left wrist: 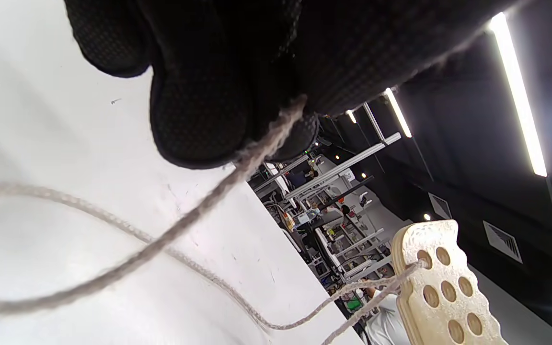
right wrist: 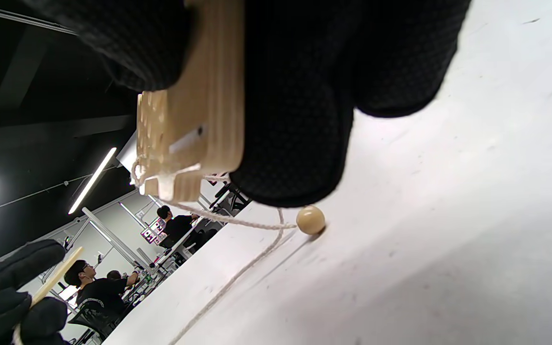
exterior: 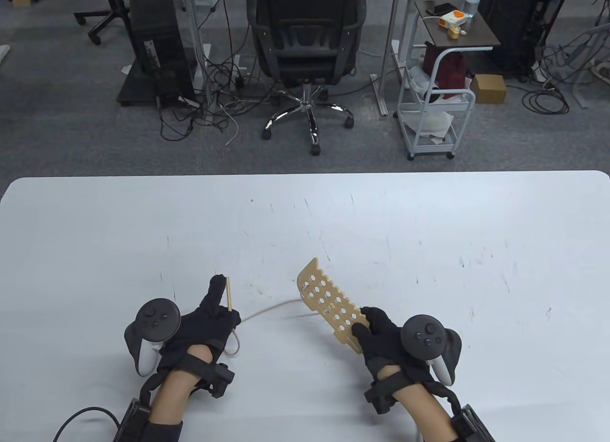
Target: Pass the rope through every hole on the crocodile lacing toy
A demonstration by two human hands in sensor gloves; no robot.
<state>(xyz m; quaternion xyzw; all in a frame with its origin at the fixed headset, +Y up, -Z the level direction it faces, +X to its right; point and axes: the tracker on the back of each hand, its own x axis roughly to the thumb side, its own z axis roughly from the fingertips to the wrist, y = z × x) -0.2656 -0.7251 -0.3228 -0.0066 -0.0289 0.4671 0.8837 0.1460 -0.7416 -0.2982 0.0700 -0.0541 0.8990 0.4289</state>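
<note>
Left hand [exterior: 200,327]: fingers are pinching the wooden lacing needle [exterior: 229,294], which is pointing up and away from the person; the index finger is lying straight alongside it.
Right hand [exterior: 386,339]: fingers are curling around the near end of the crocodile lacing board [exterior: 329,308], holding it tilted above the bench [exterior: 429,232].
Rope [exterior: 267,311]: is running from the left hand's fingers across to a hole near the board's far end, sagging between them; a loop is hanging below the left hand.
Bead [right wrist: 310,220]: a round wooden bead on the rope is resting on the bench beneath the board.
Background: an office chair [exterior: 305,46] is standing beyond the bench.
</note>
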